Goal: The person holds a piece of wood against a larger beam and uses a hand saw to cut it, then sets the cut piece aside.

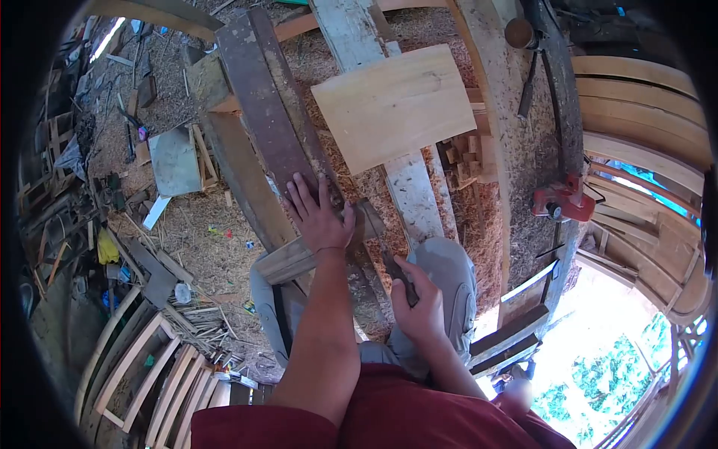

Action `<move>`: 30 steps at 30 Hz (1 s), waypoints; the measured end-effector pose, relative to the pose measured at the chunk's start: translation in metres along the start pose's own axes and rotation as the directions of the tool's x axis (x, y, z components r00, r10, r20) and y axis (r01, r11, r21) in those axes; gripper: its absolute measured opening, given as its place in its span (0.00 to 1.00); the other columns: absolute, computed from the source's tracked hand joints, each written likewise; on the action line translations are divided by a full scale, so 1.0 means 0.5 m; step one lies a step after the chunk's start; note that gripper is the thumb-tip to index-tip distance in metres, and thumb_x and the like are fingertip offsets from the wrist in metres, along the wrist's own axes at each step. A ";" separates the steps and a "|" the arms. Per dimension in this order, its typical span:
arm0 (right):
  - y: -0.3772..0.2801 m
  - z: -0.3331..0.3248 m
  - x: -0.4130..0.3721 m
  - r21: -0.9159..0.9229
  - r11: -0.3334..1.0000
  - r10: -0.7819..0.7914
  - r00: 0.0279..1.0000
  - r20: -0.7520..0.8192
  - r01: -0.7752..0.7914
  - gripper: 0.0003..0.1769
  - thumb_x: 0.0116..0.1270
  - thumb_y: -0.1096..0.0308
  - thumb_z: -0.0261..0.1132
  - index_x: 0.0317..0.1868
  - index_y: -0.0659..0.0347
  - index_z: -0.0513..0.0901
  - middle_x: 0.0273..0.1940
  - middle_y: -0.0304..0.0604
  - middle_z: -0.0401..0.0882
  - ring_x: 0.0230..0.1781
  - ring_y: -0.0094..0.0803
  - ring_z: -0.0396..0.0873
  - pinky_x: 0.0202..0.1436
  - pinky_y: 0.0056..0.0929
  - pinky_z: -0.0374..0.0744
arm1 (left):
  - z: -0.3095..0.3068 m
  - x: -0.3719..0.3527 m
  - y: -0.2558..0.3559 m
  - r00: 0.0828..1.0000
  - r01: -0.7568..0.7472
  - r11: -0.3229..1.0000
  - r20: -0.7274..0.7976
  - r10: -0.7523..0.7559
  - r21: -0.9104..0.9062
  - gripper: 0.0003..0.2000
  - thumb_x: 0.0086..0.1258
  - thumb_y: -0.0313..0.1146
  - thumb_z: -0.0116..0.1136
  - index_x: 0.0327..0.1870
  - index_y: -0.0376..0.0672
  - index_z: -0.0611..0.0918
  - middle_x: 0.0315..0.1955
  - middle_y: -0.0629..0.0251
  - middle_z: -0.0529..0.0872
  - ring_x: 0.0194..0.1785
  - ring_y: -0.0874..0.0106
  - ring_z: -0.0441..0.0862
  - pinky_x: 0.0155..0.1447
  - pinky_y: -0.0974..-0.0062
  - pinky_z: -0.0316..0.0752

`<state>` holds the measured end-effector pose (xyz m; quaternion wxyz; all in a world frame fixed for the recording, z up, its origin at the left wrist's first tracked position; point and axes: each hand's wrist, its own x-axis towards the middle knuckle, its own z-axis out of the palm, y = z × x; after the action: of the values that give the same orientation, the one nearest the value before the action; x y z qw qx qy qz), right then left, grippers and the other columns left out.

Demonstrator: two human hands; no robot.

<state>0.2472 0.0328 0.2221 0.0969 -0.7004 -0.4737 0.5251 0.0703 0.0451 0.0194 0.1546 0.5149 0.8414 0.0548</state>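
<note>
Here, in the head view, the wood piece (299, 258) lies at centre frame across a dark plank (262, 112). To work it cleanly, I judge it best to bear down firmly and keep the blade clear of my fingers. My left hand (318, 221) lies flat, fingers spread, pressing the piece down. My right hand (420, 308), just below and right, is closed round the dark handle of a tool (395, 271); the blade type I cannot tell.

Pale board (394, 105), red tool (562, 200), sawdust (202, 239)
</note>
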 end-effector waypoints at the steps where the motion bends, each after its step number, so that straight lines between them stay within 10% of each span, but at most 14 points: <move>1: 0.005 0.002 -0.003 0.007 0.995 -0.100 0.994 -0.033 0.100 0.24 0.77 0.69 0.69 0.70 0.62 0.85 0.40 0.55 0.92 0.36 0.30 0.93 0.42 0.34 0.86 | -0.001 -0.002 0.001 1.000 -0.001 1.000 0.002 0.001 0.002 0.40 0.71 0.53 0.64 0.86 0.53 0.72 0.92 0.44 0.50 0.95 0.45 0.43 0.94 0.40 0.38; 16: 0.010 0.014 0.013 0.131 0.991 0.041 0.999 -0.022 -0.038 0.23 0.79 0.70 0.69 0.71 0.63 0.86 0.31 0.40 0.87 0.28 0.17 0.79 0.35 0.25 0.78 | -0.006 0.002 -0.005 1.000 -0.001 1.000 0.009 0.001 -0.006 0.41 0.72 0.54 0.63 0.86 0.53 0.72 0.92 0.43 0.51 0.94 0.43 0.44 0.94 0.39 0.39; 30: 0.010 -0.002 -0.005 0.047 0.999 0.002 1.000 0.003 -0.002 0.23 0.79 0.68 0.68 0.71 0.60 0.86 0.39 0.56 0.91 0.34 0.35 0.91 0.43 0.35 0.86 | -0.004 -0.001 -0.007 1.000 -0.002 1.000 0.005 0.002 0.004 0.41 0.70 0.55 0.64 0.86 0.54 0.73 0.92 0.45 0.51 0.94 0.44 0.45 0.94 0.39 0.39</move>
<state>0.2509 0.0287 0.2207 0.1124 -0.6976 -0.4607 0.5371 0.0668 0.0433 0.0203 0.1555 0.5160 0.8407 0.0521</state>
